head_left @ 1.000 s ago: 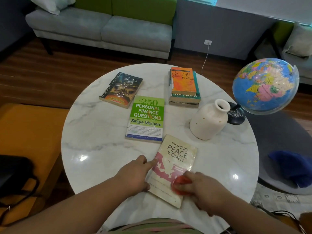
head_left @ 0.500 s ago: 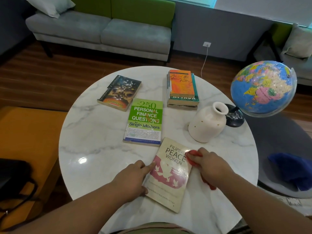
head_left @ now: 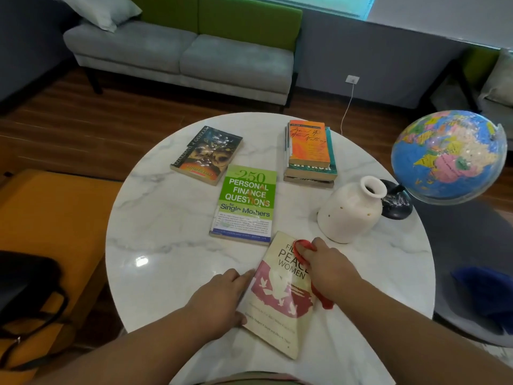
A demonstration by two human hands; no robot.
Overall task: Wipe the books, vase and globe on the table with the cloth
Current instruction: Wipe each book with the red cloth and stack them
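A cream and pink book [head_left: 280,295] lies at the near edge of the round marble table [head_left: 166,218]. My right hand [head_left: 330,269] grips a red cloth [head_left: 304,247] and presses it on the book's upper right corner. My left hand [head_left: 219,298] rests flat against the book's left edge. Farther back lie a green book [head_left: 245,202], a dark book [head_left: 206,155] and a stack of books [head_left: 309,150] with an orange one on top. A white vase [head_left: 351,211] stands right of centre, and the blue globe [head_left: 448,157] stands behind it at the table's right edge.
A grey and green sofa [head_left: 183,54] stands beyond the table. An orange seat [head_left: 50,218] with a black bag [head_left: 25,290] is on the left. On the right, a grey seat holds a blue cloth [head_left: 483,290]. A white cable [head_left: 347,109] hangs from a wall socket.
My right hand has wiped the red cloth from the book's lower right up to its upper right corner. My left hand has stayed at the book's left edge.
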